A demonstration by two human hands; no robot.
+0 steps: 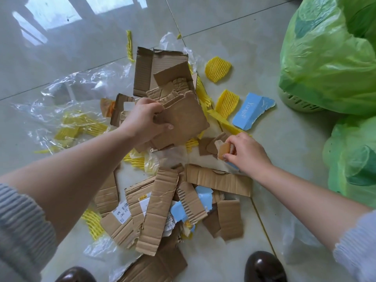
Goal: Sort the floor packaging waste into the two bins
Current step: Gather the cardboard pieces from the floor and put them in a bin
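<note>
A heap of torn brown cardboard [156,202], yellow foam netting [218,68], clear plastic film [67,98] and blue card scraps [251,110] covers the tiled floor. My left hand [142,119] grips a stack of brown cardboard pieces [183,121] above the middle of the heap. My right hand [246,153] pinches a small torn card scrap [222,149] lying on the pile. Two bins lined with green plastic bags stand at the right: one far right [329,58], one nearer [354,159].
My two dark shoes [264,267] stand at the bottom edge, close to the pile. More clear film [299,241] lies by my right forearm. Bare floor tiles [91,27] spread at the far left and top.
</note>
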